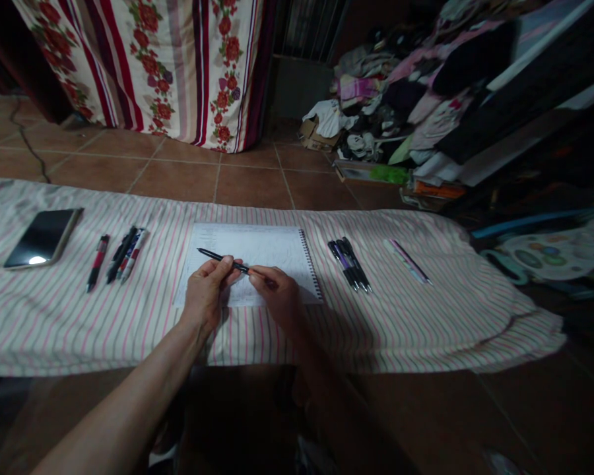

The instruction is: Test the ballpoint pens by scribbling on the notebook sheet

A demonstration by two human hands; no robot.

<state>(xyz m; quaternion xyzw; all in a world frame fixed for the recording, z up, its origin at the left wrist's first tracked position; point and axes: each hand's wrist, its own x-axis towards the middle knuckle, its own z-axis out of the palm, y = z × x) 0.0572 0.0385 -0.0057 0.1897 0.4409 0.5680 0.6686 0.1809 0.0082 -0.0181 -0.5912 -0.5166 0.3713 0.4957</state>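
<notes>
A black pen (210,253) is held level above a spiral notebook (257,241), its tip pointing left. My left hand (208,284) pinches the pen's barrel between thumb and fingers. At the pen's other end, my right hand (277,290) is closed on it with thumb and fingertips. The notebook lies open on a striped cloth, its wire binding along the right side and faint writing on the page. Just right of it lie several dark and purple pens (349,264) side by side.
A phone (43,237) lies at the left on the striped cloth (376,330), near a red and black pen (98,262) and a bunch of pens (126,256). Two slim pens or pencils (410,260) lie right. Behind are a floral curtain (178,66) and heaped clothes (400,92).
</notes>
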